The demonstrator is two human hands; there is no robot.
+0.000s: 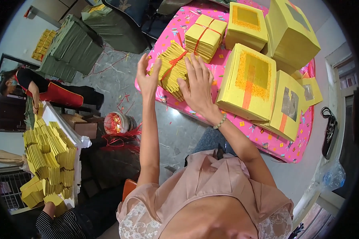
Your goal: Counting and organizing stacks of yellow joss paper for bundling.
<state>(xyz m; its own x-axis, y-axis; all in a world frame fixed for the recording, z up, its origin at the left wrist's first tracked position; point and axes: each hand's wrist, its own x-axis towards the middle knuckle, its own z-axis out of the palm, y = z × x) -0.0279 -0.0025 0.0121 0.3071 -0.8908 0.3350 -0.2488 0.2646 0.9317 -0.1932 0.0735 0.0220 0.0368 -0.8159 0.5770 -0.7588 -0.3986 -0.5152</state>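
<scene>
One red-tied folded yellow paper bundle (172,65) lies on a pink patterned table (281,150), my open left hand (148,76) beside it, open right hand (199,83) over its right edge. Orange-bordered gold panel (256,71) marks nearby yellow stack (229,87).

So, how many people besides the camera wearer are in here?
2 in view: a person in a red apron at the far end of the white table, and a person in a striped sleeve at its near end. Others may be hidden.
</scene>
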